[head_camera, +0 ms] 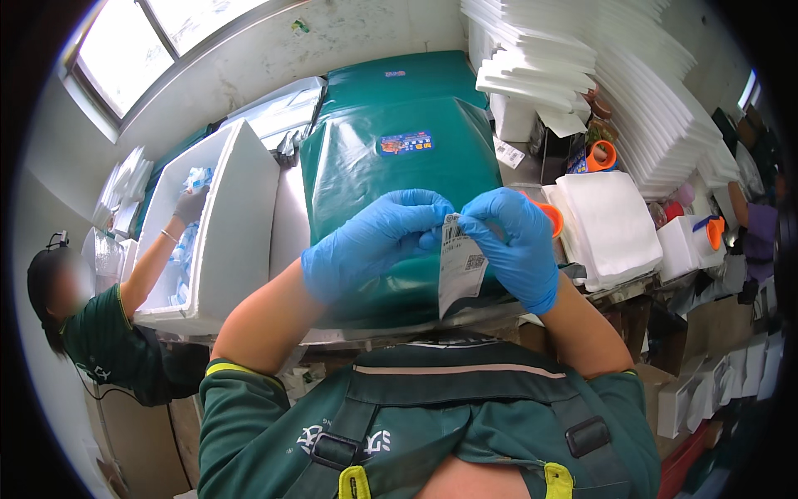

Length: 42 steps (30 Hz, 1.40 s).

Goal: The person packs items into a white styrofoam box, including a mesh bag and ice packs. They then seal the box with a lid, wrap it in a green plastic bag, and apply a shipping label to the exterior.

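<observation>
A white printed label (pixel 460 265) hangs by its upper edge from my gloved fingers, over the near side of a green plastic-wrapped package (pixel 349 181). My left hand (pixel 380 240), in a blue glove, pinches the label's top left corner. At the top right corner, my right hand (pixel 517 243) grips it in a matching glove. The label bears a barcode, a square code and writing; its lower end curls. On the package's top is a small blue and orange sticker (pixel 406 143). A second green package (pixel 405 78) lies behind it.
To the left, a co-worker (pixel 103 330) reaches into an open white foam box (pixel 240 206) of blue-and-white packs (pixel 181 249). White foam lids (pixel 536 68) are stacked at the back right. White sheets (pixel 614 224) and an orange tape dispenser (pixel 601 156) sit at right.
</observation>
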{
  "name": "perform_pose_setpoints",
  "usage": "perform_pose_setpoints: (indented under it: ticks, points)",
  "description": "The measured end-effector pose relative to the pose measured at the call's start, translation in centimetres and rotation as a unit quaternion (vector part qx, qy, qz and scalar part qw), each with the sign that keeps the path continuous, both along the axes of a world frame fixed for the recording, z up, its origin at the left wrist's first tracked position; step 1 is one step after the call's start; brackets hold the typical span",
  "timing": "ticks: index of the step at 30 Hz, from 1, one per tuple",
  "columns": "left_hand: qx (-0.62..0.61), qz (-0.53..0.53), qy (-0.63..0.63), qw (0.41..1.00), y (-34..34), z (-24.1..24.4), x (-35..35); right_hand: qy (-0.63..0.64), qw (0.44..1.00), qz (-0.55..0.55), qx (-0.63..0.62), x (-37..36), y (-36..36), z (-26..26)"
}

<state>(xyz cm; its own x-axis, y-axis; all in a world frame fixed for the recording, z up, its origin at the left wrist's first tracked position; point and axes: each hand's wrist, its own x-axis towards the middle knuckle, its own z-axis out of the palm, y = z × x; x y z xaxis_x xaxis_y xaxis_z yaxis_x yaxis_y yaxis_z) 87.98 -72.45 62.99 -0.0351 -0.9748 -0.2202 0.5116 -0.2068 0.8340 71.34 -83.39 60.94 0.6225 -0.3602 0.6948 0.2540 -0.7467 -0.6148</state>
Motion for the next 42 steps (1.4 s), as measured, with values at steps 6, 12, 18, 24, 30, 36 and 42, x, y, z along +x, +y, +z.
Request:
perform_pose_setpoints:
  ticks: [6,12,18,24,30,36,42]
  points:
    - [-0.002,0.04,0.078,0.996,1.6,0.0,0.5,-0.062,0.955,-0.009,-0.291,1.6,-0.7,0.5]
    - [-0.086,0.342,0.031,0.935,8.6,-2.4,12.7,-0.081,0.995,-0.052,0.041,4.2,-4.7,0.8]
    - [0.067,0.449,-0.332,0.827,22.3,-4.5,18.7,0.032,0.971,0.032,0.234,9.7,-11.1,-3.5]
    - [0.33,0.355,-0.435,0.759,28.6,-7.9,16.2,0.253,0.937,-0.178,-0.164,11.6,-9.0,-4.8]
    - [0.564,0.06,-0.509,0.647,28.5,-7.2,13.6,0.25,0.937,0.092,-0.224,14.5,-6.1,-4.5]
    - [0.409,0.155,-0.555,0.708,20.1,-2.5,12.2,0.254,0.945,0.128,-0.161,14.3,-5.2,-4.4]
    - [0.293,0.21,-0.788,0.499,14.8,3.8,13.3,0.209,0.973,-0.1,0.023,2.8,-12.2,-8.3]
